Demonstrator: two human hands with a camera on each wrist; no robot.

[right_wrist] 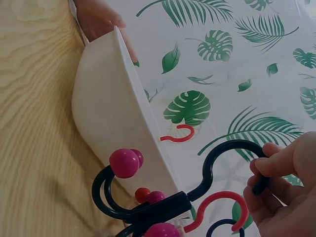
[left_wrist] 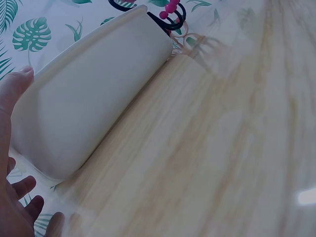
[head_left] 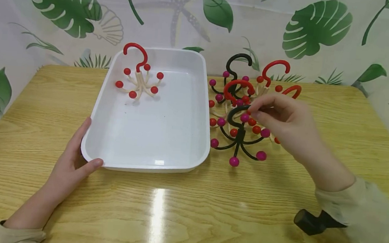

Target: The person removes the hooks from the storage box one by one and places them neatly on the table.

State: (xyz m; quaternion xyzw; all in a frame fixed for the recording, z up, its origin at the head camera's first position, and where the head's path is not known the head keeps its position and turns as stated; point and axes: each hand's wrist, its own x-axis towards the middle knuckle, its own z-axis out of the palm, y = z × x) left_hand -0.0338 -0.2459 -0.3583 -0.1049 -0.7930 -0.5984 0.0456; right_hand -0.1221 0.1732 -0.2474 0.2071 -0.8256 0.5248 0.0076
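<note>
In the head view my right hand pinches the tip of a black hook-topped hanger. Its several curved arms spread below and end in magenta balls. The right wrist view shows thumb and fingers around the end of this hanger's hook. My left hand rests at the near left corner of a white tray, thumb on the front edge and a finger along the left side. Inside the tray stands a beige hanger with a red hook and red balls.
Right of the tray, several more hangers crowd together, including a black one and a red-hooked one. A black object shows at the right sleeve, over the wooden table. A leaf-patterned sheet backs the table.
</note>
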